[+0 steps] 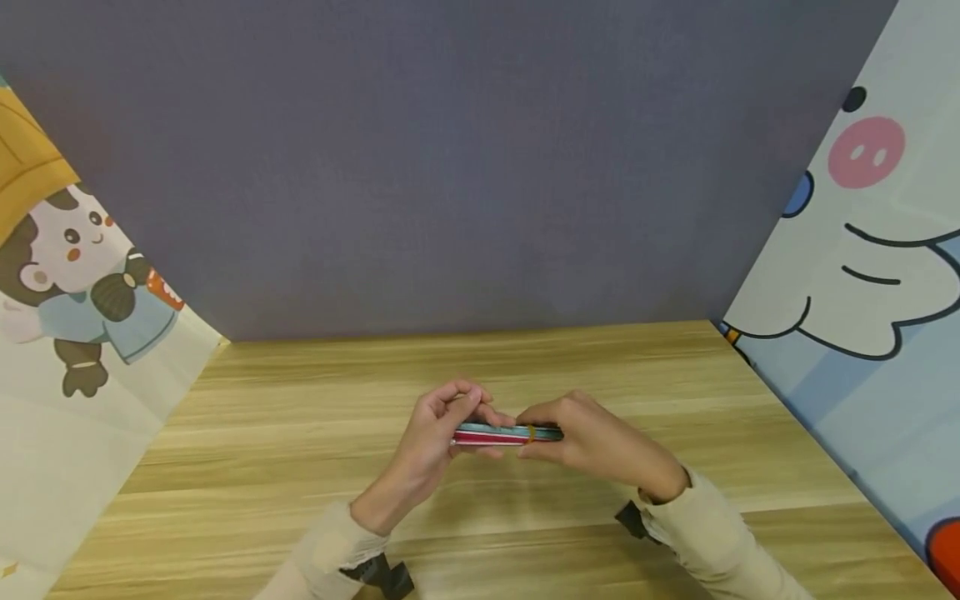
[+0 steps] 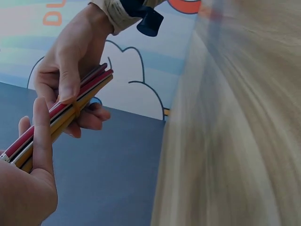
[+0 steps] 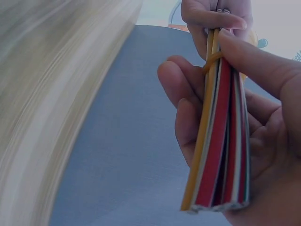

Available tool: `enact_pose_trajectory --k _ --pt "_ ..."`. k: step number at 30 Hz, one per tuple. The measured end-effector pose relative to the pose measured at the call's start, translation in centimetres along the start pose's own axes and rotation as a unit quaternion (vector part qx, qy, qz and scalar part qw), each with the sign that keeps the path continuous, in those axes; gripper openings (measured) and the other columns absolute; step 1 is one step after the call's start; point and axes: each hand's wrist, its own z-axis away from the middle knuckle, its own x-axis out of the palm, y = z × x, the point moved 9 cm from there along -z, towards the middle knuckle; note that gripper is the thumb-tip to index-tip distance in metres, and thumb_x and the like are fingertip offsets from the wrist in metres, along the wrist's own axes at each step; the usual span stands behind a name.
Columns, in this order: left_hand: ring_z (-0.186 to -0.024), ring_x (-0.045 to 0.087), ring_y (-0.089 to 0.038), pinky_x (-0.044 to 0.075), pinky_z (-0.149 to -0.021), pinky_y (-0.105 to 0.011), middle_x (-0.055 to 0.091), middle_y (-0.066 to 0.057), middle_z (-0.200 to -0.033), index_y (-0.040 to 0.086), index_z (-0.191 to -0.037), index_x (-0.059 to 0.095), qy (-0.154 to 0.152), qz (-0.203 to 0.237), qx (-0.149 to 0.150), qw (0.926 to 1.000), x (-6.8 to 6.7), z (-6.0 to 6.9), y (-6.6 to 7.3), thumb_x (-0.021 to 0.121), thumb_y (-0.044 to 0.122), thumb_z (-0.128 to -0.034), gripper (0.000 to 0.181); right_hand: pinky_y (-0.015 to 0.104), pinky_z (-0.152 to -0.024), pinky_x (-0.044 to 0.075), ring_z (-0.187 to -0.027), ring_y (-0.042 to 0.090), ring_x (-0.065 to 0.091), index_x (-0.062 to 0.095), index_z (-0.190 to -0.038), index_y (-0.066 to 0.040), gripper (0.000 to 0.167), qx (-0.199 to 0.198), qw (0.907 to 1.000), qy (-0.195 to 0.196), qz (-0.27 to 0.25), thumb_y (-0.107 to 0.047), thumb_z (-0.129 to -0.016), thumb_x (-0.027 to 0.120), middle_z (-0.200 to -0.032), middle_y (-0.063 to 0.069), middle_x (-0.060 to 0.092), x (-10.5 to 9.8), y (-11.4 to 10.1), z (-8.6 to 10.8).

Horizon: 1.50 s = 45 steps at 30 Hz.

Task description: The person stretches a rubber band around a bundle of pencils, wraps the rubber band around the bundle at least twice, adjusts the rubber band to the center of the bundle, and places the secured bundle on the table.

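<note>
A bundle of slim striped pencils (image 1: pixel 491 435), red, yellow, teal and white, is held level above the table between both hands. A yellow rubber band (image 3: pixel 214 61) runs round it. My left hand (image 1: pixel 431 437) grips the bundle's left end, with one finger laid along it in the left wrist view. At the other end my right hand (image 1: pixel 600 437) holds the pencils, thumb and fingers close to the band. In the right wrist view, the pencils' free ends (image 3: pixel 214 206) fan out slightly below the band. The palms hide part of the bundle.
The wood-grain tabletop (image 1: pixel 315 408) lies beneath both hands. A grey panel (image 1: pixel 465 167) rises at its back edge. Cartoon-printed walls stand at the left (image 1: pixel 90 433) and right (image 1: pixel 862 275). Dark devices (image 1: pixel 386 575) are strapped at the wrists.
</note>
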Motion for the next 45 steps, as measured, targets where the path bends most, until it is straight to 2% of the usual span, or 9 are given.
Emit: enact_pose_trajectory --k 6,10,14,17,22,26,34,40,45 --pt "-0.097 0.072 -0.029 0.063 -0.069 -0.043 0.071 -0.006 -0.083 0.0 -0.105 0.059 -0.007 0.004 -0.008 0.9999 -0.1 0.0 -0.5 0.05 0.017 -0.1058 0.019 0.015 -0.045 0.04 -0.053 -0.005 0.044 0.075 -0.105 -0.014 0.02 -0.005 1.0 0.004 0.0 -0.025 -0.089 0.076 -0.079 -0.014 0.067 0.3 0.2 0.0" --pt "-0.096 0.073 -0.028 0.063 -0.069 -0.043 0.071 -0.005 -0.082 0.003 -0.103 0.061 -0.022 0.001 0.013 0.9997 -0.2 -0.2 0.6 0.048 0.014 -0.1065 0.018 0.018 -0.05 0.046 -0.058 -0.003 0.051 0.074 -0.109 -0.017 0.023 0.015 0.9998 0.012 -0.002 -0.03 -0.09 0.074 -0.086 -0.014 0.069 -0.2 0.6 0.1" --pt "-0.096 0.073 -0.027 0.063 -0.07 -0.042 0.071 -0.004 -0.08 0.005 -0.101 0.061 -0.013 0.0 0.021 0.9997 -0.6 -0.3 1.3 0.048 0.014 -0.1064 0.017 0.022 -0.054 0.053 -0.062 0.0 0.058 0.073 -0.107 -0.02 0.018 0.021 0.9995 0.022 0.003 -0.032 -0.093 0.071 -0.089 -0.014 0.07 -0.7 0.8 0.1" --pt "-0.095 0.073 -0.026 0.063 -0.069 -0.041 0.071 -0.004 -0.079 0.006 -0.101 0.061 -0.008 0.002 0.017 0.9998 -0.7 -0.4 1.0 0.049 0.015 -0.1062 0.016 0.02 -0.051 0.05 -0.058 -0.002 0.054 0.073 -0.104 -0.019 0.016 0.011 0.9997 0.02 0.012 -0.031 -0.095 0.069 -0.086 -0.013 0.07 -0.5 0.6 0.1" --pt "-0.092 0.073 -0.026 0.063 -0.07 -0.046 0.07 -0.004 -0.078 0.004 -0.104 0.06 -0.006 -0.007 0.003 1.0 -0.7 -0.3 -0.3 0.048 0.016 -0.1064 0.017 0.016 -0.047 0.046 -0.052 -0.005 0.047 0.072 -0.117 -0.012 0.025 -0.002 0.9999 -0.004 0.017 -0.023 -0.095 0.068 -0.086 -0.01 0.071 0.8 0.2 -0.1" --pt "-0.087 0.074 -0.025 0.063 -0.066 -0.044 0.07 -0.004 -0.077 0.003 -0.105 0.058 0.006 -0.014 0.003 0.9999 -0.8 -0.2 -0.7 0.048 0.018 -0.1066 0.018 0.015 -0.043 0.041 -0.047 -0.005 0.041 0.071 -0.121 -0.014 0.027 0.0 0.9999 -0.008 0.007 -0.023 -0.095 0.068 -0.081 -0.01 0.07 1.5 0.1 -0.2" --pt "-0.083 0.073 -0.02 0.063 -0.063 -0.035 0.07 -0.004 -0.077 0.001 -0.108 0.056 -0.003 -0.015 0.0 0.9999 -0.1 -0.2 -0.3 0.048 0.018 -0.1067 0.018 0.015 -0.052 0.049 -0.062 -0.005 0.054 0.07 -0.116 -0.018 0.029 -0.016 0.9998 -0.002 -0.011 -0.037 -0.094 0.068 -0.095 -0.01 0.071 1.7 -0.4 -0.6" --pt "-0.086 0.073 -0.023 0.063 -0.065 -0.043 0.068 -0.004 -0.073 0.005 -0.101 0.06 0.005 -0.007 0.029 0.9995 -0.3 -0.4 1.1 0.048 0.015 -0.1064 0.016 0.019 -0.049 0.047 -0.056 -0.003 0.05 0.071 -0.104 -0.018 0.014 0.025 0.9981 0.005 0.056 -0.025 -0.092 0.072 -0.081 -0.015 0.065 -0.1 0.5 0.1" --pt "-0.083 0.073 -0.022 0.063 -0.064 -0.043 0.068 -0.003 -0.071 0.005 -0.101 0.058 0.023 -0.017 0.027 0.9992 -0.8 -0.2 0.9 0.047 0.016 -0.1068 0.016 0.016 -0.05 0.045 -0.055 -0.006 0.046 0.069 -0.101 -0.009 0.016 -0.009 0.9949 0.01 0.099 -0.023 -0.094 0.071 -0.074 -0.013 0.062 0.7 -0.3 -0.2"
